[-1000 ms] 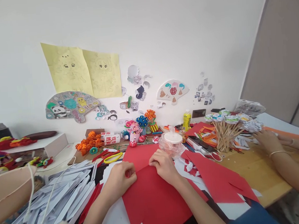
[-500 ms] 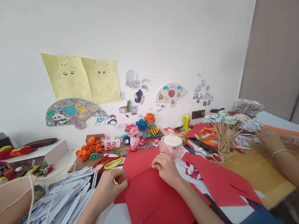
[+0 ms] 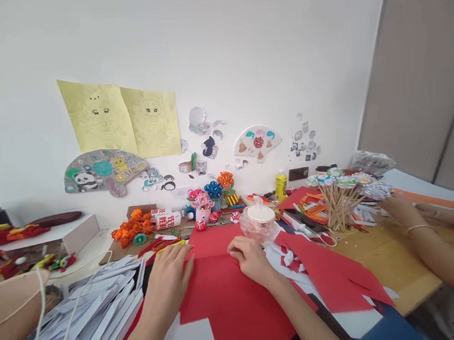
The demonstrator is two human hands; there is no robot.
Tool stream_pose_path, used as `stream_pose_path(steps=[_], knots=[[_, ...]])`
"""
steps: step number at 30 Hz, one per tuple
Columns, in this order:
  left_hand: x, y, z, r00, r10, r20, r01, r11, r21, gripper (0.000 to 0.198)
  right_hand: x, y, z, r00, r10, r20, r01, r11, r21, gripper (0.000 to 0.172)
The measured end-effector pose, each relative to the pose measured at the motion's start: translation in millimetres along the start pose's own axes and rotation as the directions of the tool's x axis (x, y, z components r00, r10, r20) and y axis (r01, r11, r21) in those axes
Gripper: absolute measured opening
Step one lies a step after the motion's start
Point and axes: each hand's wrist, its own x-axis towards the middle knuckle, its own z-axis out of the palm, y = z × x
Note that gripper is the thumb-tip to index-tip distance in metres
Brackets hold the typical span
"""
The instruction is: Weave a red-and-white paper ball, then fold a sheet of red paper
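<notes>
Before me lies red paper in overlapping sheets, partly over white paper. My left hand is at its left edge, back up, fingers stretched out and thumb apart. A strip of red shows beside my left forearm, mostly hidden by it. My right hand rests at the upper edge of the front red sheet, fingers curled and pinching the edge. Just beyond it stands a clear plastic container with a white lid. Yellow-handled scissors lie partly behind my left hand.
Folded white paper strips are heaped at left, crossed by a white cord. More red sheets lie at right, near paper flowers on sticks. Another person's hand is by these; another person's arm is at far left.
My left hand has gone from a pinch on the red paper to stretched fingers. The slanted red sheet between my hands now lies straighter. My right hand has barely moved.
</notes>
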Motion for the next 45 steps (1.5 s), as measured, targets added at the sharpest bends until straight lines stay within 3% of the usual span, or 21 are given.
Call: stream_pose_path(steps=[6, 16, 31, 41, 45], knots=[[-3, 20, 8.3, 0.972, 0.073, 0.225, -0.108, 0.983, 0.146, 0.034, 1, -9, 0, 0.998, 0.002, 0.064, -0.007, 0.997, 0.08, 0.013], [-3, 34, 5.8, 0.941, 0.145, 0.307, -0.183, 0.978, 0.099, 0.037, -3, -30, 6, 0.976, -0.106, 0.192, 0.085, 0.99, 0.114, 0.012], [-5, 30, -3.4, 0.938, 0.134, 0.318, -0.175, 0.979, 0.104, 0.04, -3, -35, 6, 0.966, -0.101, 0.239, 0.074, 0.99, 0.121, 0.019], [-5, 18, -11.2, 0.965, 0.063, 0.255, -0.112, 0.977, 0.183, 0.036, -3, -31, 3, 0.971, -0.077, 0.227, 0.051, 0.992, 0.12, 0.02], [-5, 12, -15.3, 0.982, 0.039, 0.184, -0.081, 0.97, 0.227, 0.035, -3, -26, 4, 0.973, -0.061, 0.224, 0.035, 0.992, 0.121, 0.02]])
